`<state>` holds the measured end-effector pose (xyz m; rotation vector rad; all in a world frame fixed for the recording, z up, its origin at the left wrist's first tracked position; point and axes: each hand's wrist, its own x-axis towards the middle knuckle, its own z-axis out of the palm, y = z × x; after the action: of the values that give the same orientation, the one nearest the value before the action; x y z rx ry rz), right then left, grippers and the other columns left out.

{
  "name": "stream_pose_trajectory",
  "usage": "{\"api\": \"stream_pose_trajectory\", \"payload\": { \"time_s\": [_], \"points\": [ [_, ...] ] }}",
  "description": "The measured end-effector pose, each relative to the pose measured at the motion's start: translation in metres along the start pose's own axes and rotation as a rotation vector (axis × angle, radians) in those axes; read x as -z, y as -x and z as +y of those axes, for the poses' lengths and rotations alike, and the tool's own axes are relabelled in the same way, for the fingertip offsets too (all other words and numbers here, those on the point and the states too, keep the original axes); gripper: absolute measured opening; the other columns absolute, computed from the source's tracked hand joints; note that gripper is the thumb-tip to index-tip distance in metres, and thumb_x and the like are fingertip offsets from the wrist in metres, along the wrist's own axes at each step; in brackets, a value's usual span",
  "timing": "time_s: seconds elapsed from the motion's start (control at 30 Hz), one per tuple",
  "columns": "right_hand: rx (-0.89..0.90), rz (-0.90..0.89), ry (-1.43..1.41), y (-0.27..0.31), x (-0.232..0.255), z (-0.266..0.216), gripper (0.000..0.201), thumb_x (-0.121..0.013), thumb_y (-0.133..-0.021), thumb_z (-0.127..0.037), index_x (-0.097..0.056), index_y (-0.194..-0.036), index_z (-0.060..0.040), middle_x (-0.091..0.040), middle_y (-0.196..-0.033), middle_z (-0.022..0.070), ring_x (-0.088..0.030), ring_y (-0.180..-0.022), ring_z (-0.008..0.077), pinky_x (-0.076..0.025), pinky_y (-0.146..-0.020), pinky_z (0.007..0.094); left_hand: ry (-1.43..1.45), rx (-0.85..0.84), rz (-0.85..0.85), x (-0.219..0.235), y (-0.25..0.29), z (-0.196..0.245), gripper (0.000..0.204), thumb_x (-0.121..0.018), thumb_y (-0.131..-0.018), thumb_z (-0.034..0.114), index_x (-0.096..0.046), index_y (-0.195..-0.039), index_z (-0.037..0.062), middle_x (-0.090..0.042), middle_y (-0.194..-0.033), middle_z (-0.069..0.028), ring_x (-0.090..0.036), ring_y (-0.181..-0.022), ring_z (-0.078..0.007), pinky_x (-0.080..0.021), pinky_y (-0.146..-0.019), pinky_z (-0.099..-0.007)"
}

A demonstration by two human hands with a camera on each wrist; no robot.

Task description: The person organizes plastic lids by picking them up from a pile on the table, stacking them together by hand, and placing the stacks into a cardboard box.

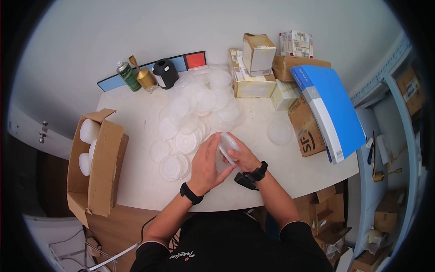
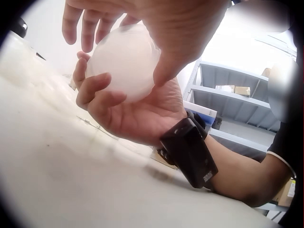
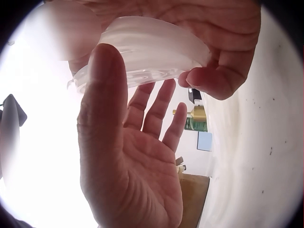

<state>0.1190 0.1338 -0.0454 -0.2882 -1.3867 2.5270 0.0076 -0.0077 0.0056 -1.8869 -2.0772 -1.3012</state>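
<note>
A short stack of round, translucent plastic lids point(image 1: 230, 144) is held up between the two hands over the table's front part. My right hand point(image 1: 244, 156) grips the stack from the right, its fingers curled round the edge. Relaxed and nearly straight, the fingers of my left hand point(image 1: 205, 165) stand at the opposite side, with its thumb at the lids' rim. In the left wrist view, the round face of the lids point(image 2: 126, 59) shows. The layered rims of the lids point(image 3: 152, 45) appear behind the left thumb in the right wrist view.
Many loose lids point(image 1: 199, 97) spread over the table's middle, with a small lid stack point(image 1: 172, 167) nearer. An open cardboard box point(image 1: 106, 167) at left holds white round stacks. Boxes point(image 1: 254, 86) and a blue binder point(image 1: 333, 109) stand at right. A spray can point(image 1: 128, 76) stands back left.
</note>
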Motion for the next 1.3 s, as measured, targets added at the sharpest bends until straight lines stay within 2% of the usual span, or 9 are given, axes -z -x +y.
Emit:
{"api": "stream_pose_trajectory", "payload": {
  "time_s": [0.07,0.17,0.27,0.67,0.77,0.87,1.0,1.2,1.3],
  "points": [
    [0.027,0.011,0.061,-0.002,-0.001,0.001,0.095,-0.084,-0.079,-0.056,-0.042,-0.150,-0.0093,-0.053,-0.129,0.0021,-0.054,-0.112,0.0114,-0.052,-0.086,0.0265,0.052,0.042,0.028,0.000,0.000,0.001,0.096,-0.089,-0.070,0.016,-0.037,-0.149,-0.0036,-0.055,-0.139,-0.0226,-0.057,-0.123,-0.0405,-0.049,-0.102,-0.0452],
    [0.148,0.029,0.180,-0.003,-0.011,-0.007,0.103,-0.084,-0.075,-0.061,-0.040,-0.152,-0.0092,-0.053,-0.133,0.0037,-0.054,-0.118,0.0140,-0.051,-0.092,0.0296,0.071,0.083,0.041,0.002,0.000,0.000,0.094,-0.087,-0.072,0.018,-0.038,-0.149,-0.0039,-0.057,-0.133,-0.0226,-0.059,-0.118,-0.0389,-0.050,-0.098,-0.0440],
    [0.117,0.014,0.208,0.001,-0.013,-0.014,0.108,-0.083,-0.073,-0.066,-0.039,-0.153,-0.0083,-0.052,-0.137,0.0056,-0.053,-0.125,0.0172,-0.049,-0.097,0.0330,0.061,0.083,0.037,0.004,-0.002,0.000,0.090,-0.085,-0.074,0.026,-0.041,-0.146,-0.0044,-0.059,-0.125,-0.0237,-0.060,-0.111,-0.0396,-0.050,-0.093,-0.0444],
    [0.195,-0.047,0.270,0.000,-0.019,-0.018,0.114,-0.081,-0.071,-0.073,-0.037,-0.154,-0.0072,-0.054,-0.139,0.0062,-0.054,-0.126,0.0173,-0.048,-0.096,0.0313,-0.014,0.092,0.029,0.007,-0.009,0.001,0.079,-0.077,-0.083,0.045,-0.049,-0.139,-0.0051,-0.063,-0.100,-0.0168,-0.064,-0.090,-0.0322,-0.051,-0.077,-0.0411],
    [0.189,-0.033,0.294,0.001,-0.017,-0.015,0.115,-0.078,-0.072,-0.076,-0.037,-0.154,-0.0075,-0.054,-0.136,0.0061,-0.054,-0.125,0.0169,-0.047,-0.095,0.0304,-0.024,0.088,0.026,0.007,-0.009,0.000,0.079,-0.077,-0.083,0.045,-0.050,-0.138,-0.0055,-0.064,-0.097,-0.0149,-0.064,-0.089,-0.0307,-0.051,-0.077,-0.0403],
    [0.217,-0.115,0.198,0.000,-0.011,-0.008,0.099,-0.075,-0.086,-0.061,-0.035,-0.152,-0.0004,-0.053,-0.140,0.0128,-0.051,-0.133,0.0229,-0.036,-0.116,0.0385,-0.033,0.097,0.021,0.006,-0.009,0.001,0.081,-0.078,-0.082,0.045,-0.051,-0.137,-0.0067,-0.064,-0.094,-0.0137,-0.064,-0.088,-0.0298,-0.050,-0.076,-0.0397],
    [0.222,-0.127,0.200,-0.003,-0.007,0.001,0.093,-0.065,-0.091,-0.066,-0.037,-0.151,-0.0004,-0.053,-0.140,0.0116,-0.050,-0.132,0.0214,-0.038,-0.113,0.0368,-0.066,0.107,-0.017,0.005,-0.008,-0.001,0.086,-0.079,-0.081,0.049,-0.051,-0.139,-0.0089,-0.065,-0.091,-0.0127,-0.063,-0.084,-0.0287,-0.049,-0.077,-0.0393],
    [0.166,-0.087,0.188,-0.002,-0.007,0.003,0.086,-0.057,-0.095,-0.066,-0.041,-0.150,-0.0027,-0.055,-0.135,0.0087,-0.052,-0.123,0.0178,-0.042,-0.105,0.0330,-0.216,0.219,-0.156,0.009,-0.010,0.006,0.093,-0.080,-0.079,0.047,-0.045,-0.145,-0.0075,-0.061,-0.110,-0.0180,-0.059,-0.100,-0.0332,-0.047,-0.089,-0.0421],
    [0.145,-0.091,0.172,-0.002,-0.007,0.000,0.083,-0.056,-0.096,-0.064,-0.041,-0.150,-0.0034,-0.055,-0.133,0.0078,-0.052,-0.120,0.0172,-0.043,-0.103,0.0323,-0.252,0.104,0.006,0.008,-0.013,0.009,0.099,-0.081,-0.078,0.048,-0.040,-0.149,-0.0073,-0.054,-0.128,-0.0232,-0.053,-0.116,-0.0395,-0.044,-0.098,-0.0468]
  ]
}}
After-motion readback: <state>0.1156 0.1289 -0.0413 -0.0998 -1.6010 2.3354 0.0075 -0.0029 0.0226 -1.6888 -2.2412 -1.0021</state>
